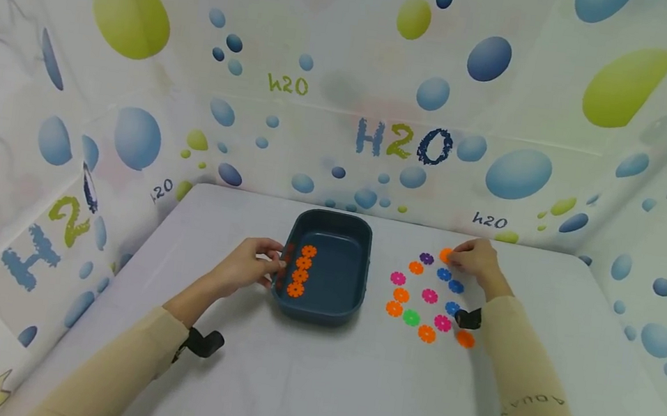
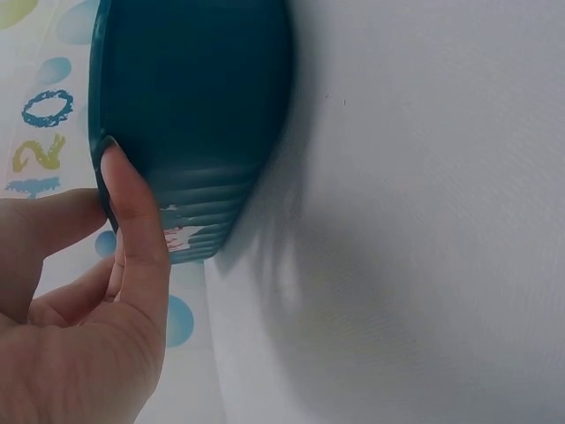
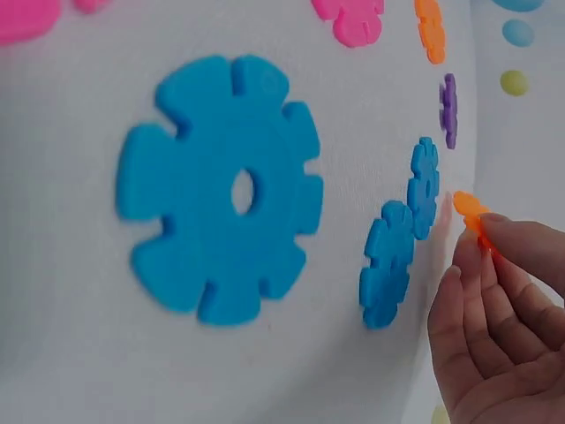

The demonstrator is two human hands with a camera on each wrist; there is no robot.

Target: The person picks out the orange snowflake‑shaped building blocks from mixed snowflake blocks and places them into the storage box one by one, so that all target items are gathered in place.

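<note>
— While the head view looks down on a white table (image 1: pixel 310 388), what does the right hand (image 1: pixel 478 261) hold?

— An orange disc (image 1: pixel 445 255), notched like a flower, at the fingertips on the hand's left side. Nearer the viewer, loose discs (image 1: pixel 410 318) in orange, pink, blue, purple and green are scattered on the table. The left hand (image 1: pixel 246 267) grips the left side of a dark blue-green tray (image 1: pixel 334 271); inside, near that side, four orange discs (image 1: pixel 300 276) form a column.

— And the left wrist view?

— The fingers are clamped on the tray's edge. One lies against the outer wall; another meets the rim from the left of the picture.

— How does the orange disc sit in the right wrist view?

— Pinched between thumb and fingers, with part of it jutting past the thumb tip. I cannot tell whether it touches the table. Two blue discs (image 3: pixel 399 252) lie near the fingers; another blue disc (image 3: pixel 203 177) looms large, well apart from them.
</note>
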